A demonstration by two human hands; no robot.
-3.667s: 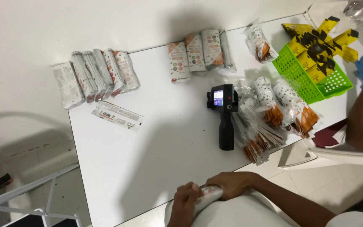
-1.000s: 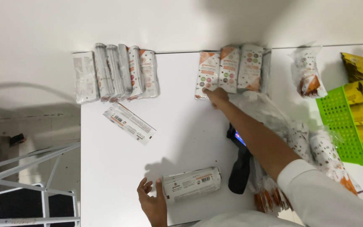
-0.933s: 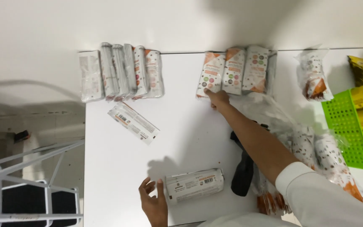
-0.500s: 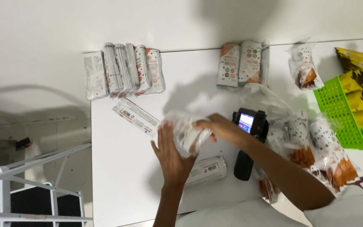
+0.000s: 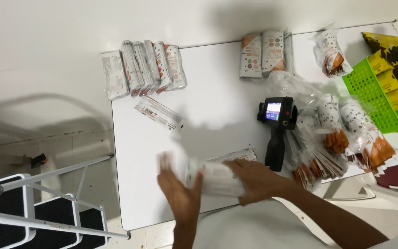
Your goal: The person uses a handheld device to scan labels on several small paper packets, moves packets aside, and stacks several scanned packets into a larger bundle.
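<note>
Near edge of the white table (image 5: 139, 184): the left hand (image 5: 178, 191) and right hand (image 5: 254, 177) hold a white packet bundle (image 5: 215, 177) between them, blurred by motion. Left fingers (image 5: 164, 161) are spread flat against the bundle's left end; the right fingers wrap over its right end. A second bundle (image 5: 238, 156) lies just behind, partly hidden. Right of it lies a black handheld printer (image 5: 276, 127), screen lit, beside a heap of orange-tipped packets (image 5: 337, 138). Farther back: a single flat packet (image 5: 158, 112), a row of bundles (image 5: 143, 69) at the left corner, another row (image 5: 263, 53), and a green basket (image 5: 369, 92).
</note>
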